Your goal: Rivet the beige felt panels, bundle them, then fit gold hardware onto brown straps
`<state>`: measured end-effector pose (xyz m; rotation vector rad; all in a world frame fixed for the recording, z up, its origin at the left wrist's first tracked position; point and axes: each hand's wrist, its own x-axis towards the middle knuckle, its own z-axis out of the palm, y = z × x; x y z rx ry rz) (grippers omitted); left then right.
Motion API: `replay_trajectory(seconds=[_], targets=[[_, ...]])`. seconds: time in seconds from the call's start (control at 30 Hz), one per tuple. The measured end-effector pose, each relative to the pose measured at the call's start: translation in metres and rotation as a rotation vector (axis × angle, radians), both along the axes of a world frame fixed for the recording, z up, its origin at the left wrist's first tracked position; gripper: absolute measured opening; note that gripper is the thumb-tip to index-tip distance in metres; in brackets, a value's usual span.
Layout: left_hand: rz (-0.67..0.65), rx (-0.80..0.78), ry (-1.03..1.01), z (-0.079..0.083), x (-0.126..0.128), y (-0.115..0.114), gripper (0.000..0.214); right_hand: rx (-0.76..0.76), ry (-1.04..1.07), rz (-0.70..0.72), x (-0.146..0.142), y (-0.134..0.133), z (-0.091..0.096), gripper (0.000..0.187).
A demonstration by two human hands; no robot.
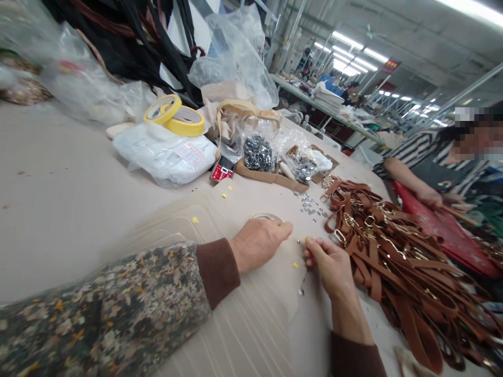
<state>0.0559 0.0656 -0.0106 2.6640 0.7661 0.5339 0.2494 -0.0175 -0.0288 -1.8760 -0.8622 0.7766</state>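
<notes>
Lying in a shallow cardboard tray, clear bags of dark rings and silvery fittings sit beyond the ribbed beige mat where the right hand pinches a small stud beside glossy brown straps; the left hand lies curled, its grip hidden.

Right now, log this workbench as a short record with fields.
Left hand: curled, resting on beige table
Right hand: fingertips pinched on a tiny piece, too small to identify
Beside right hand: pile of brown leather straps with gold clasps
Ahead of hands: scattered small silver studs
Far side: two yellow tape rolls
Co-worker: person in striped top, at right
</notes>
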Motion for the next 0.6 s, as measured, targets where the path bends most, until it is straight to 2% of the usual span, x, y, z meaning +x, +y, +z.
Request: replay_trajectory(seconds=[0.13, 0.37, 0.53, 0.6], targets=[[-0.05, 0.052, 0.11, -0.004, 0.005, 0.003, 0.014, -0.099, -0.128, 0.03, -0.003, 0.006, 0.001, 0.038], [-0.088, 0.041, 0.11, -0.009, 0.008, 0.005, 0.016, -0.247, -0.539, 0.136, -0.009, 0.015, 0.007, 0.028], [-0.124, 0.008, 0.107, -0.007, 0.005, 0.004, 0.012, -0.254, -0.492, 0.097, -0.013, 0.018, 0.011, 0.021], [-0.141, 0.012, 0.108, -0.008, 0.005, 0.004, 0.011, -0.265, -0.457, 0.053, -0.012, 0.017, 0.009, 0.03]])
